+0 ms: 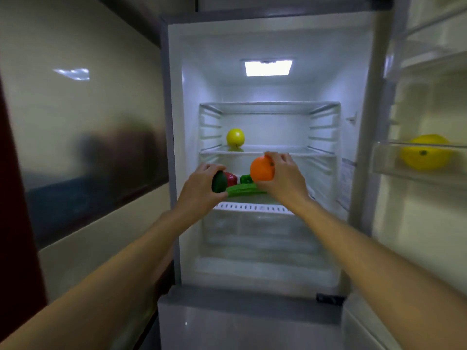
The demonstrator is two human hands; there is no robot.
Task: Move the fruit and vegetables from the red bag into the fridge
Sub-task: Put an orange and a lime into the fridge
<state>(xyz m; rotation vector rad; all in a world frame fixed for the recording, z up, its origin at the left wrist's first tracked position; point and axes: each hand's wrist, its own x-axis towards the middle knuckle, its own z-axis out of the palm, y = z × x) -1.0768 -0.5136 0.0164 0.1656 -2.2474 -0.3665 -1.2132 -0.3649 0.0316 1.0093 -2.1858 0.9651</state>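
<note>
At the open fridge (pixel 364 147), the right hand (pixel 283 176) cups a smooth, rigid, likely light orange (pixel 261 169), while the left hand (pixel 201 184) wraps a dark green vegetable (pixel 218 182) round its middle.

I see 2 bare forearms from my headset view, no sleeves reaching the wrists or anywhere along them. My left hand (pixel 202 184) and right hand (pixel 284 178) wear no gloves, rings, watch or bands that I can make out.
</note>
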